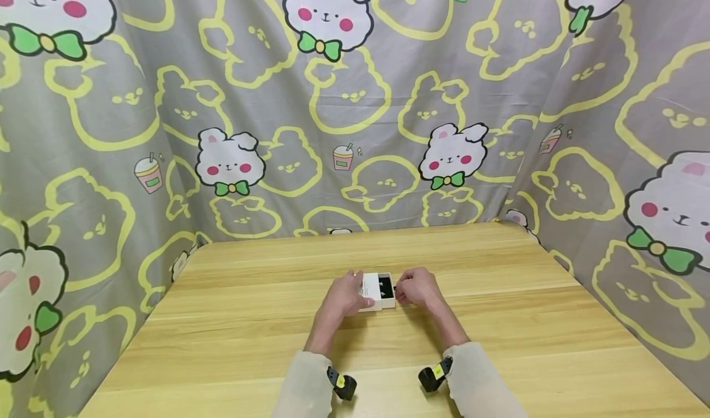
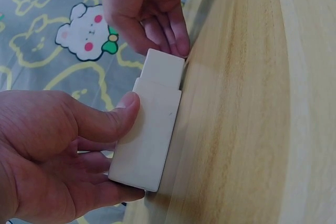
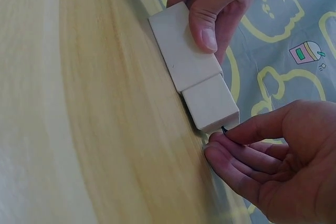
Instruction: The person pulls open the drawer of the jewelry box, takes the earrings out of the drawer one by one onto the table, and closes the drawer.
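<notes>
A small white sliding box lies on the wooden table, its outer sleeve (image 1: 370, 290) to the left and its inner drawer (image 1: 388, 304) pulled partly out to the right. Inside the drawer is a black insert (image 1: 386, 286) bearing small silvery star-shaped pieces. My left hand (image 1: 344, 295) grips the sleeve, the thumb (image 2: 125, 114) along its near side and fingers at its far side and end. At the drawer's outer end, my right hand (image 1: 417, 287) pinches a short black pull tab (image 3: 224, 129) between thumb and fingertips.
The wooden tabletop (image 1: 249, 325) spreads around the box. A grey curtain (image 1: 355, 110) with cartoon prints hangs behind it and on both sides. A black wrist camera sits on the left cuff (image 1: 310, 375) and another on the right cuff (image 1: 471, 368).
</notes>
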Action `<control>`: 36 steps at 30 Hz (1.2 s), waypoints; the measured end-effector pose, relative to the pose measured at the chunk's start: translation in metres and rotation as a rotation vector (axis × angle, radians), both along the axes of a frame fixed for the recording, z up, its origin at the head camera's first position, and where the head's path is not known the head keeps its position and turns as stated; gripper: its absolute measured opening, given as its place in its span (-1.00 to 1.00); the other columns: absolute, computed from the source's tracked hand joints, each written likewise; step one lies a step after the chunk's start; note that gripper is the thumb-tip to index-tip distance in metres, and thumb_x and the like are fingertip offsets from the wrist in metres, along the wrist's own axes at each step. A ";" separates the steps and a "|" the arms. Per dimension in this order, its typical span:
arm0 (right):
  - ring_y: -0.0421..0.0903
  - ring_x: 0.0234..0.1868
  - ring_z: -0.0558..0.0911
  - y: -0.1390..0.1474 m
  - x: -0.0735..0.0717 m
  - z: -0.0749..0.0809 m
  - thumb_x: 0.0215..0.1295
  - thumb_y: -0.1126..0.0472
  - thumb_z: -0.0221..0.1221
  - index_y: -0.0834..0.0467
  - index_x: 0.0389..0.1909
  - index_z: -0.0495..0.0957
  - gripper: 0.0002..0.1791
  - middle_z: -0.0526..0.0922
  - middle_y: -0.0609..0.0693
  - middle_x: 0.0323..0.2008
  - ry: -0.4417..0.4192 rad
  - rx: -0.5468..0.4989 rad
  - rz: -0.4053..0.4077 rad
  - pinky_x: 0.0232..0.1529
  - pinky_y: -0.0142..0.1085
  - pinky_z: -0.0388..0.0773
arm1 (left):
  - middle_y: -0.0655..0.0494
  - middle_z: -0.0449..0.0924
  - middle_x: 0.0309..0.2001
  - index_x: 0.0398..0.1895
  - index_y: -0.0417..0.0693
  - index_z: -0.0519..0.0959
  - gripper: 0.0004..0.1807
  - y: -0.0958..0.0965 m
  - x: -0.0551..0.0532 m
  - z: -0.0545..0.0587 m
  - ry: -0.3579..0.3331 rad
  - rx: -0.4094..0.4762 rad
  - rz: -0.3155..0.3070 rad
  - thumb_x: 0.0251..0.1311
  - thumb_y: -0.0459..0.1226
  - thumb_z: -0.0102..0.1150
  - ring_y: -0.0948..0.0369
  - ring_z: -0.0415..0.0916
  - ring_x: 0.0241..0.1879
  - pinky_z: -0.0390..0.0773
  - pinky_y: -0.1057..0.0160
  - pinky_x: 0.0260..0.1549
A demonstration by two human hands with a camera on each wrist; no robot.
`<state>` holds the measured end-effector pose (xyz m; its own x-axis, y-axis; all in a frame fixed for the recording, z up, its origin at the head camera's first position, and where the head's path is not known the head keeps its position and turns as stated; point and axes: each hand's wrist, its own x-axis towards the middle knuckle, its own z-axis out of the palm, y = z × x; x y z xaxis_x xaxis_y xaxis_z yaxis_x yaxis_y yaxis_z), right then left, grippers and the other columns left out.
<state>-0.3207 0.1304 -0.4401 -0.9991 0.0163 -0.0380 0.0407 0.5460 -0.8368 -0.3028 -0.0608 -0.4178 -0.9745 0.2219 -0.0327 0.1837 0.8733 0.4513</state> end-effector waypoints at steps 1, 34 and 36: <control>-0.14 -0.55 0.70 0.000 0.000 0.000 0.08 0.43 0.22 0.27 -0.46 0.72 -0.89 0.74 0.02 -0.57 -0.001 0.003 -0.001 -0.43 -0.30 0.67 | -0.35 0.25 0.48 0.49 -0.27 0.30 -0.15 0.000 0.000 0.000 -0.001 0.000 0.000 0.22 -0.09 0.41 -0.29 0.31 0.40 0.36 -0.13 0.39; -0.11 -0.53 0.73 0.002 0.000 0.001 0.14 0.42 0.15 0.28 -0.43 0.72 -0.84 0.75 0.03 -0.55 -0.011 -0.005 0.005 -0.41 -0.27 0.70 | -0.35 0.23 0.49 0.50 -0.26 0.29 -0.12 0.000 0.000 -0.002 -0.005 0.019 0.015 0.19 -0.10 0.43 -0.30 0.29 0.40 0.34 -0.16 0.39; -0.11 -0.53 0.73 0.003 0.000 0.001 0.14 0.42 0.15 0.28 -0.43 0.72 -0.84 0.75 0.03 -0.55 -0.013 -0.004 0.006 -0.40 -0.27 0.70 | -0.35 0.22 0.49 0.50 -0.26 0.29 -0.12 0.000 0.001 -0.002 -0.008 0.021 0.015 0.19 -0.10 0.43 -0.30 0.29 0.41 0.34 -0.16 0.39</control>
<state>-0.3209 0.1333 -0.4392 -0.9986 0.0102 -0.0510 0.0484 0.5429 -0.8384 -0.3021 -0.0611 -0.4196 -0.9776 0.2075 -0.0360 0.1665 0.8662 0.4712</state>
